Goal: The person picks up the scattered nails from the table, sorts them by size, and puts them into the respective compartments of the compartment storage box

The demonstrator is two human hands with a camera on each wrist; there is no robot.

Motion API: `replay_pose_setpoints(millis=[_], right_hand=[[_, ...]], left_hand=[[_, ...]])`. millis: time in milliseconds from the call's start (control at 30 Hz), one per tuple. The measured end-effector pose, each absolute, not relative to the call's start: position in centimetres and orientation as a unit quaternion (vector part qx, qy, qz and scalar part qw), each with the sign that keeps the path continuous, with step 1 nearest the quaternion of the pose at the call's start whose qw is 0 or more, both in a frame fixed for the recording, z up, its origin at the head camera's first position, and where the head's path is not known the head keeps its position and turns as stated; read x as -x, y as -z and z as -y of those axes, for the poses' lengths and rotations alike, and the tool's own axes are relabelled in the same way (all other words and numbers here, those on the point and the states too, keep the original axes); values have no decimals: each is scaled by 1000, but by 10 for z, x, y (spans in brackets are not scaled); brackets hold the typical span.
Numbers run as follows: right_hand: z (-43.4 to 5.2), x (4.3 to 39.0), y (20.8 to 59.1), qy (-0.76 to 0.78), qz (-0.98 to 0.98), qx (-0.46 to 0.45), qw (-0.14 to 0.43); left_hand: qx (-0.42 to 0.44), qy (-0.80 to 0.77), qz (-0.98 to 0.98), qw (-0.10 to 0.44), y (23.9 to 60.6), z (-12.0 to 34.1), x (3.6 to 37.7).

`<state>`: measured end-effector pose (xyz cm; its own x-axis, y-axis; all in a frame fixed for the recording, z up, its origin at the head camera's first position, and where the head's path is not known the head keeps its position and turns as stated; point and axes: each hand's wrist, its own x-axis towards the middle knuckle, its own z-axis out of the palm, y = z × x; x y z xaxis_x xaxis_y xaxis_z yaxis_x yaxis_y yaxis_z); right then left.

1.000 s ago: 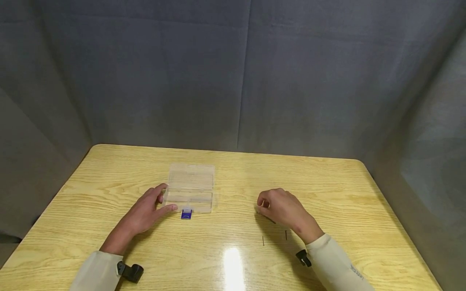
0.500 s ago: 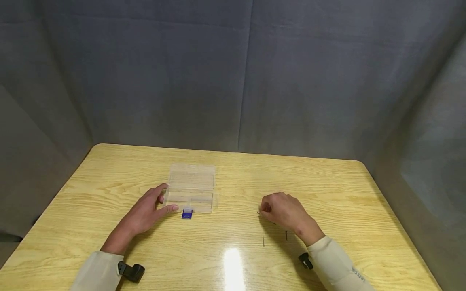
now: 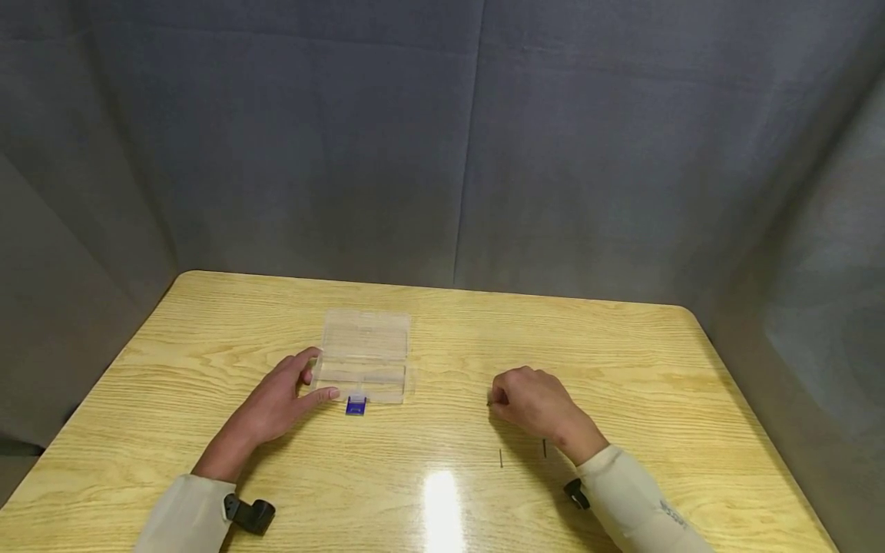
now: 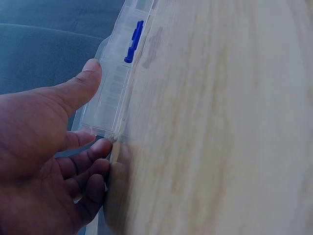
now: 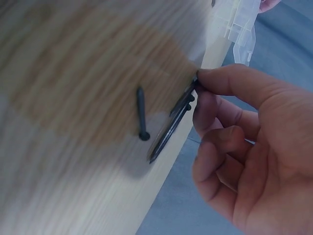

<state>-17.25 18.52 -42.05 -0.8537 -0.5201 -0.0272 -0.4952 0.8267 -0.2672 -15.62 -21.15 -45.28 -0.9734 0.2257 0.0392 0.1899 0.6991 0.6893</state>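
A clear plastic box (image 3: 382,389) lies on the table with its lid (image 3: 366,334) laid back and a blue latch (image 3: 356,405) at its front. My left hand (image 3: 273,403) holds the box's left end, thumb over the front corner and forefinger against the side; the other fingers curl beside it in the left wrist view. To the right, my right hand (image 3: 535,401) pinches the head end of a dark nail (image 5: 182,101) between thumb and forefinger, close to the tabletop. Just below those fingers lies another nail (image 5: 168,133), and a separate nail (image 5: 142,115) rests farther from the hand.
Two nails show on the table in front of my right hand: one nail (image 3: 501,458) and another nail (image 3: 544,448). The wooden table (image 3: 387,476) has rounded back corners. Grey curtains (image 3: 311,153) hang behind it and on both sides.
My right hand shifts slightly right, then back a little left, its fingertips staying low by the nails. My left hand and the box stay in place.
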Motion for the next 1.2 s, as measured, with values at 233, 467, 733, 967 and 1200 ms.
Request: replay_pose_setpoints(millis=[233, 467, 733, 967, 1200], right_hand=[[-184, 174, 423, 114, -957, 263, 47], [-181, 174, 424, 108, -953, 283, 20], [-173, 172, 418, 118, -946, 303, -3], [-165, 173, 415, 133, -941, 311, 2], [-149, 175, 410, 149, -938, 313, 10]], left_hand=[[-114, -374, -920, 23, 454, 211, 158], [-116, -375, -919, 22, 455, 211, 159], [-116, -375, -919, 19, 455, 212, 157], [-119, -380, -917, 20, 455, 212, 157], [-126, -381, -916, 14, 456, 212, 157]])
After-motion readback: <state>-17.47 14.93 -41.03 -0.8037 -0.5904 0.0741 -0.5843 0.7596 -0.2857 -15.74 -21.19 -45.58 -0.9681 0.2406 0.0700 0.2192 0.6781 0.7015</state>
